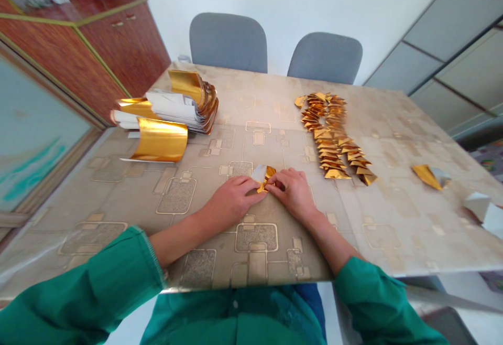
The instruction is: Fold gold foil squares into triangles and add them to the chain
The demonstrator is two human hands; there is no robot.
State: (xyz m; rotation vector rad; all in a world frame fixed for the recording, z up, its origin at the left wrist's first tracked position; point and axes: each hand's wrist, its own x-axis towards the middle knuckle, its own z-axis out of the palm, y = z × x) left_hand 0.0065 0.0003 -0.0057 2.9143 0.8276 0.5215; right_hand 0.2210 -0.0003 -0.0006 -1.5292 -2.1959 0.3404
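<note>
Between my hands, near the table's front edge, is a small partly folded piece of gold foil paper (pixel 261 173) with a white side showing. My left hand (pixel 232 198) grips its left and lower edge between thumb and fingers. From the right, my right hand (pixel 291 190) pinches the gold part, hiding some of it. Beyond my left hand, a curved gold foil sheet (pixel 163 140) lies in front of a stack of gold and white sheets (pixel 176 105). Rows of folded gold paper pieces (pixel 330 140) stand on the table beyond my right hand.
A patterned cloth covers the table (pixel 251 140). Toward the right lie a gold and white paper piece (pixel 429 176) and a white paper scrap (pixel 485 213). Two grey chairs (pixel 228 43) stand at the far side, and a wooden cabinet (pixel 121 35) at the left.
</note>
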